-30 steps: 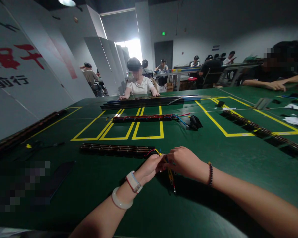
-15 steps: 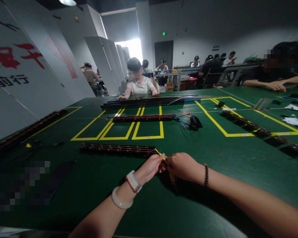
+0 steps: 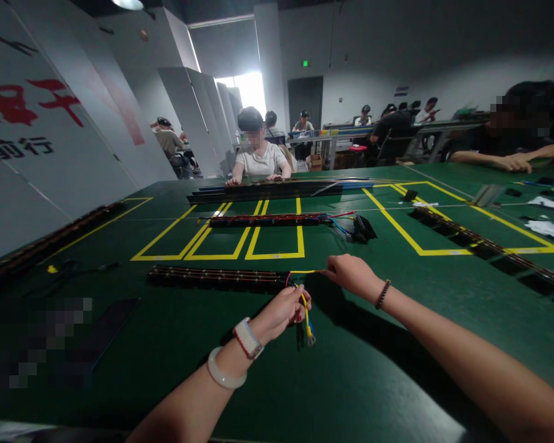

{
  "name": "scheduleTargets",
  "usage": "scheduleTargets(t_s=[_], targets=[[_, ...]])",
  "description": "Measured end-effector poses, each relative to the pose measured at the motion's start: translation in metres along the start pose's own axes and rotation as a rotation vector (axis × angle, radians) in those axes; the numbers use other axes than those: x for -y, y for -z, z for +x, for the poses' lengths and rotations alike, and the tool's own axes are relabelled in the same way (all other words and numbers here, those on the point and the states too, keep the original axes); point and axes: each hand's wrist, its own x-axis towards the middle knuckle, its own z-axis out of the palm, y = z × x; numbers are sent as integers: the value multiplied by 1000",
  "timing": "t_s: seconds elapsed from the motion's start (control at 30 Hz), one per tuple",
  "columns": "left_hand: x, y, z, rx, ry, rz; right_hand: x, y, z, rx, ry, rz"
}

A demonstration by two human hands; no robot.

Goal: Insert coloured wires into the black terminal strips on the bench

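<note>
Right of centre, my right hand (image 3: 352, 275) is closed on a yellow wire (image 3: 307, 271), which runs taut to the right end of a black strip with copper-coloured rails (image 3: 216, 277). Below that end, my left hand (image 3: 284, 309) pinches a small bundle of wires (image 3: 306, 311). A yellow wire and some blue hang down from its fingers, ending in metal lugs (image 3: 311, 339). A short red wire (image 3: 287, 279) curves out of the strip's end close to the left fingertips. The strip lies flat on the green table (image 3: 351, 381).
Beyond lies a second strip with red and blue wires (image 3: 268, 220) and a black connector (image 3: 364, 228). Long dark profiles (image 3: 277, 191) lie farther back. More strips rest at left (image 3: 55, 243) and right (image 3: 484, 243). A person (image 3: 261, 157) sits opposite; another leans at far right.
My right hand has moved up and right, away from my left hand, drawing the yellow wire out straight. My left hand has stayed nearly in place, with wire ends now hanging visibly below it.
</note>
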Motion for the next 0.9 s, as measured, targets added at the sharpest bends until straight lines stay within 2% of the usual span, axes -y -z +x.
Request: scheduleTargets(t_s=[0.17,0.3,0.4,0.47,0.57,0.63,0.77,0.9], targets=[[1,2,2,20,9,-12,-1,-28,15,-62,6,-1],[3,5,3,54,25,-27,-5,-36,17,-205,150,-69],[3,6,4,67,34,-15,-10,-35,14,-319,359,-125],[4,6,4,61,38,-18,-11,-33,11,-374,557,-150],[7,6,7,24,43,-55,-6,-30,6,-420,859,-187],[8,6,8,11,45,-79,-2,-28,3,-440,987,-204],[6,6,9,52,77,-95,3,-30,-1,-470,1085,-191],[3,7,8,89,124,-124,1,-33,0,-452,1079,-92]])
